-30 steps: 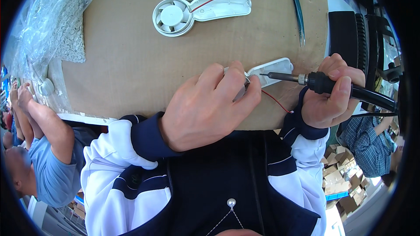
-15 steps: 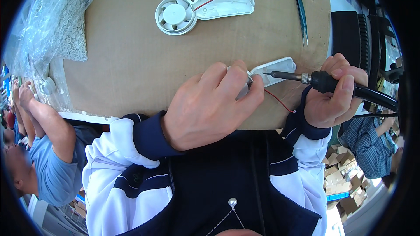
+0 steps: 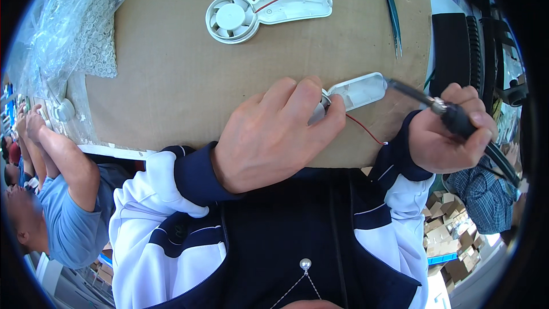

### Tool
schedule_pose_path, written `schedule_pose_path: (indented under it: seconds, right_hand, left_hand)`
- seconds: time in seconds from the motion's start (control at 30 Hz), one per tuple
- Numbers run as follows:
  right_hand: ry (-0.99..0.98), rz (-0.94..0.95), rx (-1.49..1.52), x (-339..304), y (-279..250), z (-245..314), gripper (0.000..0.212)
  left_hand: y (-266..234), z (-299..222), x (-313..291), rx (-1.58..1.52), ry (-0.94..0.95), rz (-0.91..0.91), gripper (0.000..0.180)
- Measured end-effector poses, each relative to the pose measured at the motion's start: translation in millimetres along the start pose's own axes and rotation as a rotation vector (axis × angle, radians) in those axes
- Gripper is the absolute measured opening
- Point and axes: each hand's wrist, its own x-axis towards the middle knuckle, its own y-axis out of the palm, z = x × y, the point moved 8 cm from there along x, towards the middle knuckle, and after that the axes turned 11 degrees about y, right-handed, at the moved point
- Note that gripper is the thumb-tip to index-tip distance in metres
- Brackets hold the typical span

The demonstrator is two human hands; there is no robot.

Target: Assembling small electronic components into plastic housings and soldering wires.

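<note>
Gripping a soldering iron point(image 3: 438, 106), the right hand point(image 3: 449, 142) held its tip near the end of a white casing point(image 3: 360, 91) on the worktop point(image 3: 171, 80); the left hand point(image 3: 274, 131) grasped its round part. Two similar casings point(image 3: 300, 9) contained fans point(image 3: 230, 17); a clear bag point(image 3: 63, 17) held small pale pieces point(image 3: 100, 51).

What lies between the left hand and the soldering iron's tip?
In the head view, the white fan's open handle lies between the left hand and the soldering iron's tip.
</note>
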Motion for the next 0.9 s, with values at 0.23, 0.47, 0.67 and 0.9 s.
schedule_pose_path:
  seconds: [0.23,0.47,0.67,0.9]
  right_hand:
    - [-0.037,-0.456,-0.328,-14,-11,4,0.048]
    - [-0.170,-0.458,-0.551,-11,-22,8,0.054]
    - [-0.203,-0.487,-0.735,-16,-6,20,0.054]
    - [0.002,-0.271,-0.178,-10,-5,5,0.048]
  left_hand:
    - [-46,51,-42,0.054,-0.058,-0.203,0.026]
    - [-214,165,-160,0.661,-0.567,-0.791,0.042]
    - [-214,229,-241,0.594,-1.016,-0.508,0.056]
    - [-189,170,-150,0.546,-0.757,-0.495,0.050]
